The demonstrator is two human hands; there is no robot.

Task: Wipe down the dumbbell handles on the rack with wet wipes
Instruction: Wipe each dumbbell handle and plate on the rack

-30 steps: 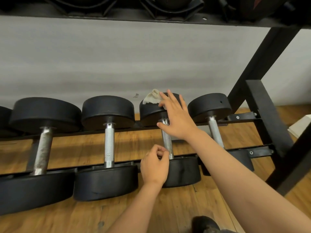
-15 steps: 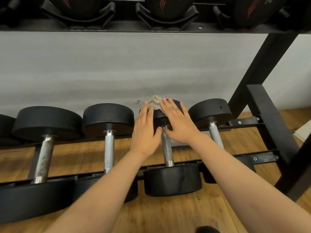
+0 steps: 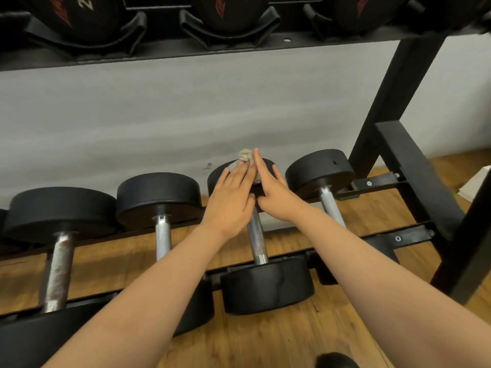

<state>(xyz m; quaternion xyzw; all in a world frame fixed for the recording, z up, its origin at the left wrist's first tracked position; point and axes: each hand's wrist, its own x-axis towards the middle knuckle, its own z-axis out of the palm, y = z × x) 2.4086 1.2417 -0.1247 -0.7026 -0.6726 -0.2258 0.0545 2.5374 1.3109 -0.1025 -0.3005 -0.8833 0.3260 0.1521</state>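
Observation:
Several black dumbbells lie across the low rack rails (image 3: 398,237). The third dumbbell has a steel handle (image 3: 257,243) and its far head (image 3: 268,166) is mostly under my hands. A crumpled grey-white wet wipe (image 3: 245,155) sits on top of that far head. My left hand (image 3: 232,200) lies flat on the head with straight fingers reaching the wipe's left side. My right hand (image 3: 273,192) lies flat beside it, fingers straight, its fingertips touching the wipe's right side. Neither hand grips the wipe.
A rusty-handled dumbbell (image 3: 57,269) and a clean-handled one (image 3: 162,236) lie to the left, another dumbbell (image 3: 329,205) to the right. The black rack upright (image 3: 414,176) rises at right. An upper shelf (image 3: 186,49) carries bigger weights overhead. Wooden floor (image 3: 279,341) lies below.
My left hand left the near end of the handle and came up to lie flat on the far head next to my right hand. Both hands have closed in on the wipe.

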